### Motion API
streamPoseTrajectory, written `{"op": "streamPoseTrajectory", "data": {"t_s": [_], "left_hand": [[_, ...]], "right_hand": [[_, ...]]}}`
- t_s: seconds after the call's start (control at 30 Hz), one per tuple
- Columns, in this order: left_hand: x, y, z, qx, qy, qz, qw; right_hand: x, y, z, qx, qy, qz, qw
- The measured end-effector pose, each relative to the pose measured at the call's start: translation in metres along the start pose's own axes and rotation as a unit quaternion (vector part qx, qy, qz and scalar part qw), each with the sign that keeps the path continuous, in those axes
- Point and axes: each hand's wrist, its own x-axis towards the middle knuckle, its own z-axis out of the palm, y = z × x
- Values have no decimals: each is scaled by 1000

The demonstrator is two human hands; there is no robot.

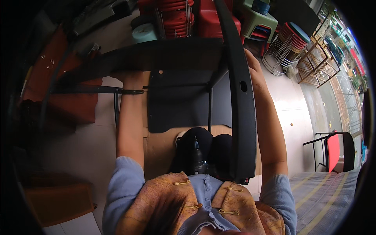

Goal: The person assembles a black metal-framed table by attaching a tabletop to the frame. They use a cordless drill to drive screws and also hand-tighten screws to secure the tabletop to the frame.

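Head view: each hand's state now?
Left hand: partly hidden behind the black frame; grip can't be told.
Right hand: at the frame's right side, fingers hidden; can't tell.

One black frame (243,117); one drill (197,156); one pale-teal stool (144,33); two metal-legged stool stacks (176,18) (293,38)

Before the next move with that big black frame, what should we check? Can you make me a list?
1. Right grip against the black frame: ok, though its fingers are hidden.
2. Left grip firm: cannot tell; the dark panel covers its fingers.
3. Drill out of the way: not ok; it's at the lap.
4. View below clear: not ok; a black board shows there.
5. Red chair apart from the frame: ok.
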Motion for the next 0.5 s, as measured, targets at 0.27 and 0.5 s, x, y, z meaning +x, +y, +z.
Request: {"op": "streamPoseTrajectory", "data": {"t_s": [0.27,0.5], "left_hand": [[0,4,5,-44,72,133,988],[4,7,7,-58,96,166,980]], "right_hand": [[2,24,-17,-68,-12,-42,997],[11,64,-52,5,-68,28,997]]}}
